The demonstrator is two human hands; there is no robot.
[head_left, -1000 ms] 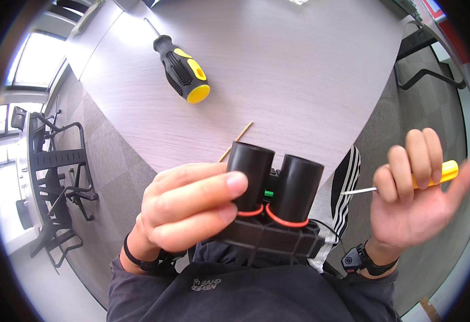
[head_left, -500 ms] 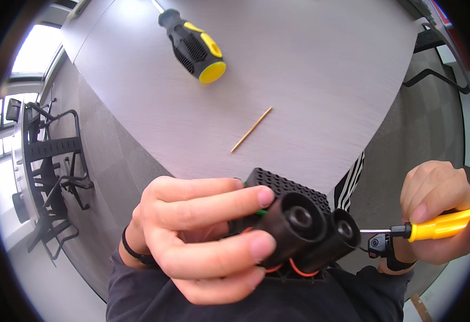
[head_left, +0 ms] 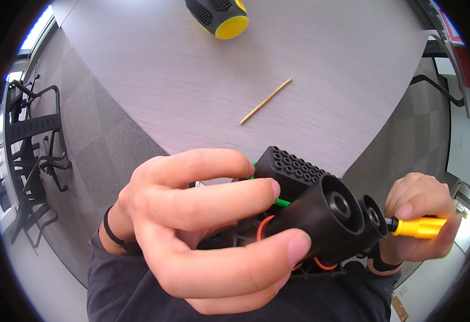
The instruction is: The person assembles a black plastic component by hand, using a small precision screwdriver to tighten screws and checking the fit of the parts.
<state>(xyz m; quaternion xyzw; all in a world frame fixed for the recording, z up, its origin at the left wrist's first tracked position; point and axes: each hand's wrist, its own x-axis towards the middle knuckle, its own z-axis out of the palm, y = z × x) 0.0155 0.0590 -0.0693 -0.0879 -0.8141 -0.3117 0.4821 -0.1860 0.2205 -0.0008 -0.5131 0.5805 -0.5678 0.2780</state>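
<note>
My left hand (head_left: pixel 208 231) is wrapped round a black plastic assembly (head_left: pixel 320 214) and holds it up in front of my chest. It has two round tubes with hollow ends facing up, a studded block behind them, and red and green bands or wires around its parts. Closed on a small yellow-handled screwdriver (head_left: pixel 421 227), my right hand (head_left: pixel 420 214) is at the right side of the assembly. The screwdriver's shaft and tip are hidden behind the nearer tube, so whether they touch a screw cannot be seen.
On the grey table (head_left: pixel 154 96) lies a thin wooden stick (head_left: pixel 266 101). A larger black and yellow screwdriver (head_left: pixel 219 19) lies farther off, cut by the upper edge. Black-framed chairs (head_left: pixel 36 129) stand to the left, and another chair (head_left: pixel 438 86) is at the right.
The assembly has moved right and up in view with my left hand. My right hand has come closer to it, and the screwdriver's shaft has gone out of sight behind the tube.
</note>
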